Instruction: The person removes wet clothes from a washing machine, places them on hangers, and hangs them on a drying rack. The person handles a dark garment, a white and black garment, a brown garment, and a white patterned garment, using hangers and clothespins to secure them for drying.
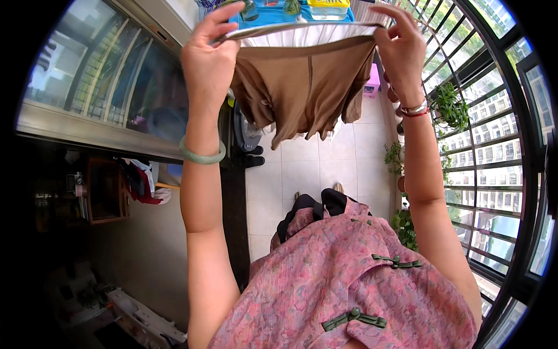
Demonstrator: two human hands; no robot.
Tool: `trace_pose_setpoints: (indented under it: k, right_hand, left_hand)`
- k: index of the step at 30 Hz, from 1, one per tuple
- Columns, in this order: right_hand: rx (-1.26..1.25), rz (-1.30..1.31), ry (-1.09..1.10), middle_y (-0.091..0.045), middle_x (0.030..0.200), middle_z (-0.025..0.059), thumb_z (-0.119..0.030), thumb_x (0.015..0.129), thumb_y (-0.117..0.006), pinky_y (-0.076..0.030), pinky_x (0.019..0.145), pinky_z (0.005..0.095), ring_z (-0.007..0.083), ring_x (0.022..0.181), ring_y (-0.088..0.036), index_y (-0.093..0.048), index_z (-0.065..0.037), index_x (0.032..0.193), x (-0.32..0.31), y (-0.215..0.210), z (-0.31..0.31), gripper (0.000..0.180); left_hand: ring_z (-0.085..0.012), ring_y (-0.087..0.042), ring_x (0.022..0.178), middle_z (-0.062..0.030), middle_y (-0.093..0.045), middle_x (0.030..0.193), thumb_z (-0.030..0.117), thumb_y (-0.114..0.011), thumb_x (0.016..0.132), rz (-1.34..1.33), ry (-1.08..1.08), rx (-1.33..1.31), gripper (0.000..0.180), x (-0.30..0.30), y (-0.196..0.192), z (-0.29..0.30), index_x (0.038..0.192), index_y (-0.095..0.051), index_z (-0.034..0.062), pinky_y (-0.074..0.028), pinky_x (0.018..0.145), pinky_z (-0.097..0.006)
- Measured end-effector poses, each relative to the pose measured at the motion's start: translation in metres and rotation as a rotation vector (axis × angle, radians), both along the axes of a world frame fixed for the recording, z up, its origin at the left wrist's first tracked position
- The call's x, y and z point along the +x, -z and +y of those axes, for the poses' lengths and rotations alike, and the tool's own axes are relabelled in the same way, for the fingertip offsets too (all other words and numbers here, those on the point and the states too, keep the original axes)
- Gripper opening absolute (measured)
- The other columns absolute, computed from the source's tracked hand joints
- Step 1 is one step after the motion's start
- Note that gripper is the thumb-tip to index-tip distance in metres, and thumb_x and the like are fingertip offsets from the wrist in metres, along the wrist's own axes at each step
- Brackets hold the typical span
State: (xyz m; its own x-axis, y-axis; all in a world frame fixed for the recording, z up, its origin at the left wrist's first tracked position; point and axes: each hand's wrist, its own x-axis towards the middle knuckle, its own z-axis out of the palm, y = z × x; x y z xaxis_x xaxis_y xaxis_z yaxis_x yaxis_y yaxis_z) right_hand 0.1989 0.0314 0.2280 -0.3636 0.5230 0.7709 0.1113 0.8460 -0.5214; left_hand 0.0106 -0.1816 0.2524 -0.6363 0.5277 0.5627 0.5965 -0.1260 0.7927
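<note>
Observed from the head view: both arms are raised, and a brown garment (302,87) with a pale striped waistband is held stretched between the hands, well above the tiled floor (302,168). The left hand (208,64) is clamped on the left end of the waistband, thumb in front and fingers curled behind. The right hand (401,49) pinches the right end likewise. The hands stand well apart, keeping the band taut and nearly level, while the cloth hangs loose and creased beneath.

Assessment: the step in hand appears to be spreading the garment open by its waistband, as one does when hanging or shaking out laundry. The next move, in my judgement, calls for keeping both grips firm and the band level while it is carried to whatever is to receive it; a slack grip on either end would let that side drop.

Surroundings: a blue bench (273,16) stands beyond the garment, carrying a yellow-lidded box (328,8) and bottles. Potted plants (450,104) line the barred window on the right.

Limits of view: the garment's lower hem and exact kind are hard to tell among the folds. No line, rail or hanger is visible. The bench is cut off by the upper rim, and the room at lower left is too dark to read.
</note>
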Motion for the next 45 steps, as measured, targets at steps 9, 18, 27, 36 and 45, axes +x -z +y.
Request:
trace_pose_setpoints:
  k: [9,18,27,36,45]
  right_hand:
    - [-0.494,-1.168,-0.267,-0.069,0.077,0.0179,-0.015,0.081,-0.056,-0.054,0.068,0.0461,0.0371,0.072,-0.067,-0.073,-0.009,0.084,0.082,0.223,-0.033,0.019]
    - [-1.083,0.259,-0.604,-0.066,0.094,0.0000,0.002,0.089,-0.051,-0.048,0.070,0.0206,0.0047,0.078,-0.059,-0.065,0.000,0.100,0.060,0.036,0.006,0.018]
    - [-0.382,-0.740,-0.200,-0.068,0.081,0.0191,-0.007,0.082,-0.060,-0.053,0.075,0.0408,0.0356,0.078,-0.067,-0.072,-0.005,0.098,0.115,0.232,0.034,0.020]
    - [-0.336,0.138,-0.051,-0.065,0.102,0.0102,0.006,0.085,-0.056,-0.050,0.069,0.0291,0.0209,0.081,-0.064,-0.067,-0.003,0.105,0.098,0.036,0.101,0.024]
    - [-0.484,-0.546,0.096,-0.069,0.092,0.0155,-0.018,0.085,-0.058,-0.052,0.071,0.0433,0.0362,0.078,-0.066,-0.072,-0.011,0.092,0.132,0.200,0.140,0.017]
  left_hand:
    - [-0.0299,-0.062,0.110,-0.0096,-0.070,0.109,0.007,-0.045,0.081,0.004,0.277,-1.189,0.044,0.048,0.253,-0.059,0.111,-0.072,0.0243,-0.048,0.095,-0.040]
    - [-0.0086,-0.060,0.081,-0.0051,-0.067,0.091,-0.005,-0.046,0.083,-0.476,0.326,-0.125,0.025,0.054,0.048,0.041,0.096,-0.066,-0.0006,-0.047,0.076,-0.022]
    - [-0.0325,-0.066,0.081,-0.0128,-0.068,0.082,0.006,-0.053,0.079,0.172,0.221,-0.741,0.018,0.103,0.251,0.071,0.084,-0.071,0.0065,-0.052,0.074,-0.039]
    - [-0.0164,-0.060,0.074,-0.0056,-0.064,0.081,0.001,-0.059,0.087,-0.235,0.108,-0.100,0.005,0.088,0.071,0.173,0.088,-0.064,-0.0001,-0.046,0.068,-0.025]
    - [-0.0284,-0.060,0.090,-0.0099,-0.061,0.096,0.011,-0.062,0.081,-0.032,0.059,-0.626,0.009,0.102,0.276,0.182,0.082,-0.069,0.0062,-0.048,0.079,-0.037]
